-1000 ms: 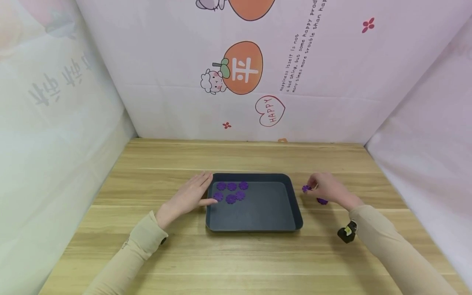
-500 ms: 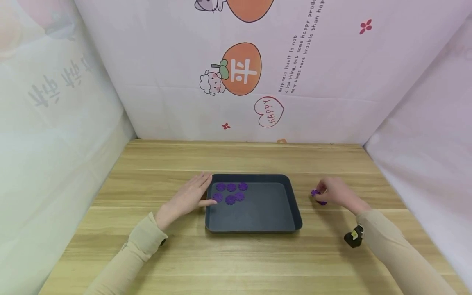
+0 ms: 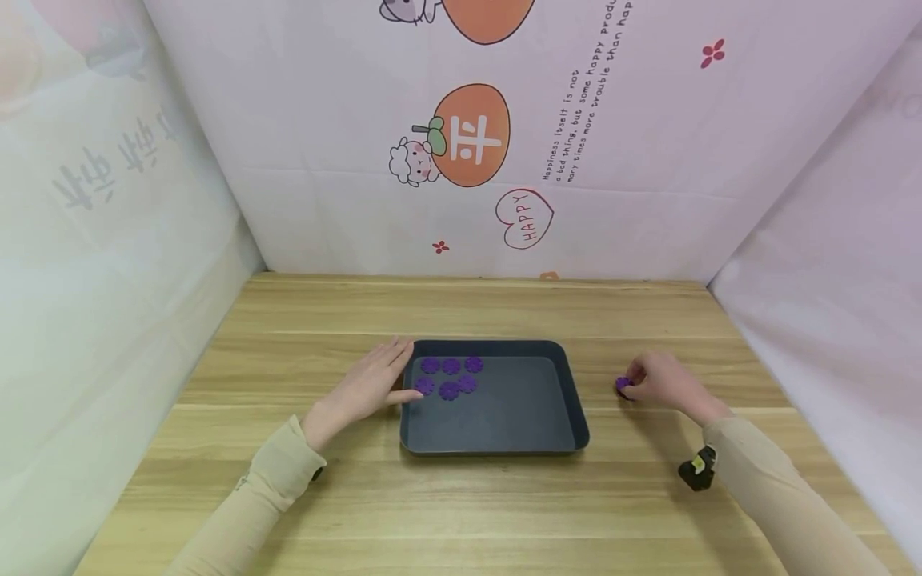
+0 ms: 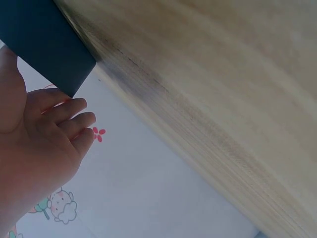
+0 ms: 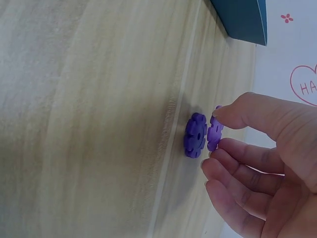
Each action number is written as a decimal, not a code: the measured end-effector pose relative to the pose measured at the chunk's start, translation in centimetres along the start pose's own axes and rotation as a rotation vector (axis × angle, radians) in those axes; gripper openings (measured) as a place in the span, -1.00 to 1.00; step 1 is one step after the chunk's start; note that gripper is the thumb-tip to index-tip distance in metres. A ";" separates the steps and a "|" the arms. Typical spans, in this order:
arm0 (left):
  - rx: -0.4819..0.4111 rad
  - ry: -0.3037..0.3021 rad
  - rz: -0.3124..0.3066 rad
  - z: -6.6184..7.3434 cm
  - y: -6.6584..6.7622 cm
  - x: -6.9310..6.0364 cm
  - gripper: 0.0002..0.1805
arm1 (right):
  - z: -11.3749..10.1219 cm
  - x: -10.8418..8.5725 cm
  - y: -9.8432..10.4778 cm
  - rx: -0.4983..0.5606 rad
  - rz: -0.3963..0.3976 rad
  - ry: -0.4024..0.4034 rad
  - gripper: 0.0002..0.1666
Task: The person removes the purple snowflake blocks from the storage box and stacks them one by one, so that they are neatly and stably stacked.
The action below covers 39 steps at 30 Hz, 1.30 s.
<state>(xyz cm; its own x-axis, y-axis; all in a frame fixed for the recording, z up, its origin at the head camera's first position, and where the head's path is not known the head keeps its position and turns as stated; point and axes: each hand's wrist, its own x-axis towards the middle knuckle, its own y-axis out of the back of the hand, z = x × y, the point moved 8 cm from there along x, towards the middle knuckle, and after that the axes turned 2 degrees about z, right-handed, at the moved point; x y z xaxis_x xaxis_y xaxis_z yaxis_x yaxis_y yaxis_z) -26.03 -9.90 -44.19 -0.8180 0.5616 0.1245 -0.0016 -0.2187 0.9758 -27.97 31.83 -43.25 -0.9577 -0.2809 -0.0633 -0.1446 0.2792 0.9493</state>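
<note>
Between the thumb and fingertips of my right hand [image 3: 666,382], a purple notched disc [image 5: 215,131] is pinched on edge. Close beside it, a stack of purple discs, or one thick one [image 5: 196,135], lies on the table; a thin gap shows between the two in the right wrist view. My left hand [image 3: 363,384] rests at the upper left corner of a dark shallow tray [image 3: 519,416], its fingers extended along the outer wall and its thumb over the rim. Several purple notched discs [image 3: 450,366] lie flat in the tray's upper left part, in two rough rows.
The wooden table [image 3: 461,512] carries the tray near its middle. White printed cloth [image 3: 612,232] hangs behind the table's far edge and on both sides. A black wrist device [image 3: 697,470] hangs at the right sleeve.
My right hand has moved right and slightly nearer with the pinched disc, away from the tray to the discs on the table. The left hand stays at the tray.
</note>
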 end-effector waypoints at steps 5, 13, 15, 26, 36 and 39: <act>0.005 -0.002 0.001 0.0 0.0 0.0 -0.02 | 0.4 -0.2 -0.2 -0.013 -0.019 -0.025 -0.75; 0.000 -0.006 0.006 0.0 0.0 0.0 -0.02 | 0.8 -0.3 -0.4 -0.016 -0.028 -0.036 -0.75; 0.001 -0.007 0.007 0.0 0.0 0.0 -0.02 | 0.8 -0.3 -0.4 -0.020 -0.024 -0.031 -0.75; -0.003 -0.004 0.012 -0.1 0.0 0.0 -0.03 | 1.1 -0.4 -0.8 -0.031 -0.042 -0.056 -0.75; -0.010 0.004 -0.007 -0.1 -0.1 0.0 -0.02 | 1.1 -0.3 -0.8 -0.035 -0.045 -0.064 -0.75; -0.013 0.006 -0.010 -0.2 -0.2 0.0 -0.02 | 0.9 -0.3 -0.7 -0.035 -0.043 -0.059 -0.75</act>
<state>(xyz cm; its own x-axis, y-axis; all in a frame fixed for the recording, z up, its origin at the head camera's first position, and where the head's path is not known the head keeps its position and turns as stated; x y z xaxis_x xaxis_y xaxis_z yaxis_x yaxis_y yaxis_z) -26.14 -9.96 -44.37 -0.8211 0.5592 0.1141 -0.0168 -0.2235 0.9746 -27.77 32.56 -44.16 -0.9638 -0.2372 -0.1216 -0.1784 0.2352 0.9554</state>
